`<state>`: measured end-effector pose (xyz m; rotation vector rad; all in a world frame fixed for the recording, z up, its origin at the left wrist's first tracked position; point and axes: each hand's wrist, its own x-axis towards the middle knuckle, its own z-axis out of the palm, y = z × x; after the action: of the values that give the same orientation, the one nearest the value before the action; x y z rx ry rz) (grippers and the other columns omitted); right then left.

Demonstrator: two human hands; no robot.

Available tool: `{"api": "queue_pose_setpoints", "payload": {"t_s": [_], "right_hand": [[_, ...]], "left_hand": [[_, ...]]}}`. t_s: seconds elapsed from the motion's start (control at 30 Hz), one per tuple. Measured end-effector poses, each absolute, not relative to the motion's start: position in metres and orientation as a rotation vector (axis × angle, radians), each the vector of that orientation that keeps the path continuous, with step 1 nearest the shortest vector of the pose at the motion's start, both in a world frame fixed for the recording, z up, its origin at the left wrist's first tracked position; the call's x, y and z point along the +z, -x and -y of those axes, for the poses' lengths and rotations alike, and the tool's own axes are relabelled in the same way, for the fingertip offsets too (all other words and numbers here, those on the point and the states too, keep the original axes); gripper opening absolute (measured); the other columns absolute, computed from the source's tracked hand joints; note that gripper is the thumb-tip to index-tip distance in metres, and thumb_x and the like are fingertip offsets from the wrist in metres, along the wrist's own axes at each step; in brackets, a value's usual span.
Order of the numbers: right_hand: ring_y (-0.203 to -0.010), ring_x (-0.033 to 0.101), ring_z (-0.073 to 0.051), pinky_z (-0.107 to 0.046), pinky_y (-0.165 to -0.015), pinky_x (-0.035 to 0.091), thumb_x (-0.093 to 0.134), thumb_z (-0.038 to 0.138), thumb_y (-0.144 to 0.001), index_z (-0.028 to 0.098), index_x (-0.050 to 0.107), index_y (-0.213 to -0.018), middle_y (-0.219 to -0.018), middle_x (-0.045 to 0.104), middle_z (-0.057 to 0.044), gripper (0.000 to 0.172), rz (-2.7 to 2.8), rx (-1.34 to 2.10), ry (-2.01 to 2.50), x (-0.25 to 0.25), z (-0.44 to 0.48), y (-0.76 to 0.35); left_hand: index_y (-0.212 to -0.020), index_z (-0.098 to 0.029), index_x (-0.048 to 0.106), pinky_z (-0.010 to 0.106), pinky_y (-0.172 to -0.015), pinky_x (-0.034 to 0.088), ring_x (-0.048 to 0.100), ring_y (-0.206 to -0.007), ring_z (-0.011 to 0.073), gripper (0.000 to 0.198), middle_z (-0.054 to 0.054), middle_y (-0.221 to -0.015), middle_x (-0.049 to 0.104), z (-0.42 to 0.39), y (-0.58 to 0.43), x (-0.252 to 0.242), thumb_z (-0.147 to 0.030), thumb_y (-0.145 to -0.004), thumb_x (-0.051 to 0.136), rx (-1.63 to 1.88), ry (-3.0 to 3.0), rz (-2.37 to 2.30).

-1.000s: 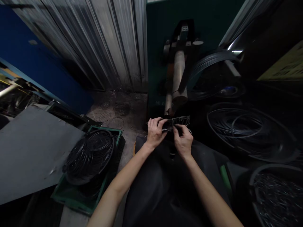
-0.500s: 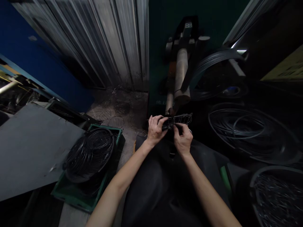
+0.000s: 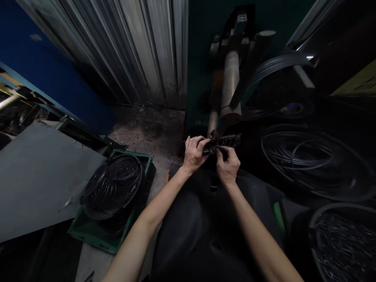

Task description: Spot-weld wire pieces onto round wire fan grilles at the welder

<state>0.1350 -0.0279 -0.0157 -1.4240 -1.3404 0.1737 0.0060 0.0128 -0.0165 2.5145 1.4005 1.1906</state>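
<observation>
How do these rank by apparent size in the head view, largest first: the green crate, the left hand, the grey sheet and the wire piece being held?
1. Grey sheet
2. Green crate
Smallest: left hand and wire piece, unranked; they look alike, and fingers cover part of the wire.

The single head view looks from the wearer's own eye level, facing forward and steeply down over the dark cloth on the lap (image 3: pixel 188 243). Both forearms (image 3: pixel 157 211) enter from the bottom edge and run up the frame, placing the left hand (image 3: pixel 194 154) and right hand (image 3: pixel 229 166) close to its middle. The camera stands near enough to see the hands from above, yet its wide field reaches the blue panel (image 3: pixel 55 66) at left, the corrugated wall (image 3: pixel 129 51) beyond and the round bin (image 3: pixel 314 239) at lower right.
</observation>
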Motion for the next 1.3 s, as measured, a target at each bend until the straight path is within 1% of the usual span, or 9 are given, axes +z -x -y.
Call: {"api": "queue_pose_setpoints", "payload": {"t_s": [0.23,0.4,0.73,0.9,1.07,1.13,1.23,1.27,1.3], "right_hand": [[-0.079,0.061,-0.018,-0.032,-0.075,0.049,0.048,0.039,-0.091,0.018,0.061,-0.091,-0.085,0.065,-0.006,0.024,1.351,0.167,1.412,-0.019,0.03,-0.136],[-0.086,0.062,-0.019,-0.034,-0.079,0.049,0.05,0.037,-0.09,0.018,0.063,-0.096,-0.092,0.066,-0.007,0.023,1.404,0.116,1.409,-0.02,0.035,-0.14],[-0.079,0.063,-0.017,-0.03,-0.073,0.05,0.05,0.029,-0.091,0.016,0.063,-0.094,-0.086,0.067,-0.007,0.019,1.5,0.049,1.332,-0.021,0.033,-0.142],[-0.08,0.063,-0.017,-0.031,-0.074,0.051,0.049,0.032,-0.091,0.017,0.063,-0.094,-0.087,0.067,-0.007,0.021,1.481,0.051,1.348,-0.026,0.03,-0.141],[-0.09,0.063,-0.019,-0.034,-0.081,0.051,0.05,0.038,-0.09,0.017,0.062,-0.11,-0.1,0.067,-0.009,0.031,1.483,0.06,1.417,-0.017,0.044,-0.143],[-0.094,0.063,-0.022,-0.037,-0.084,0.05,0.052,0.039,-0.089,0.018,0.061,-0.115,-0.104,0.066,-0.011,0.035,1.459,0.012,1.469,-0.009,0.066,-0.162],[-0.097,0.063,-0.024,-0.039,-0.084,0.048,0.052,0.045,-0.087,0.025,0.062,-0.117,-0.107,0.066,-0.013,0.038,1.349,-0.068,1.754,-0.007,0.118,-0.226],[-0.099,0.062,-0.026,-0.039,-0.084,0.047,0.05,0.051,-0.085,0.027,0.062,-0.119,-0.107,0.066,-0.015,0.043,1.258,-0.105,1.903,-0.012,0.139,-0.255],[-0.103,0.06,-0.028,-0.041,-0.084,0.045,0.045,0.057,-0.083,0.025,0.062,-0.121,-0.109,0.064,-0.02,0.053,1.152,-0.131,2.06,-0.019,0.159,-0.285]], "left_hand": [[-0.121,-0.021,0.05,0.044,-0.11,0.028,0.051,-0.111,0.0213,0.047,0.007,-0.115,0.055,-0.011,-0.004,-0.013,-0.027,-0.077,0.065,1.155,-2.521,-1.4],[-0.12,-0.02,0.049,0.044,-0.109,0.028,0.052,-0.11,0.0212,0.046,0.008,-0.114,0.055,-0.011,-0.005,-0.011,-0.026,-0.077,0.064,1.171,-2.52,-1.391],[-0.119,-0.019,0.051,0.045,-0.108,0.03,0.052,-0.109,0.0216,0.046,0.008,-0.113,0.055,-0.012,-0.005,-0.015,-0.025,-0.076,0.066,1.224,-2.54,-1.389],[-0.12,-0.02,0.051,0.044,-0.107,0.031,0.052,-0.107,0.0209,0.048,0.007,-0.112,0.056,-0.012,-0.006,-0.015,-0.024,-0.075,0.068,1.23,-2.525,-1.389],[-0.12,-0.021,0.05,0.045,-0.108,0.031,0.052,-0.108,0.0212,0.049,0.007,-0.113,0.056,-0.012,-0.006,-0.012,-0.028,-0.075,0.069,1.232,-2.511,-1.372],[-0.125,-0.022,0.044,0.05,-0.11,0.026,0.049,-0.116,0.0235,0.056,0.009,-0.121,0.053,-0.012,0.0,-0.016,-0.032,-0.075,0.069,1.204,-2.537,-1.314],[-0.134,-0.024,0.03,0.061,-0.111,0.017,0.033,-0.134,0.0317,0.084,0.015,-0.141,0.035,-0.015,0.019,-0.036,-0.046,-0.067,0.075,1.216,-2.502,-1.252],[-0.136,-0.023,0.026,0.063,-0.11,0.018,0.029,-0.136,0.0338,0.092,0.017,-0.144,0.029,-0.017,0.025,-0.045,-0.049,-0.063,0.077,1.253,-2.453,-1.254],[-0.136,-0.022,0.024,0.062,-0.109,0.022,0.029,-0.136,0.0341,0.096,0.019,-0.144,0.028,-0.02,0.031,-0.055,-0.048,-0.061,0.078,1.3,-2.391,-1.259]]}}
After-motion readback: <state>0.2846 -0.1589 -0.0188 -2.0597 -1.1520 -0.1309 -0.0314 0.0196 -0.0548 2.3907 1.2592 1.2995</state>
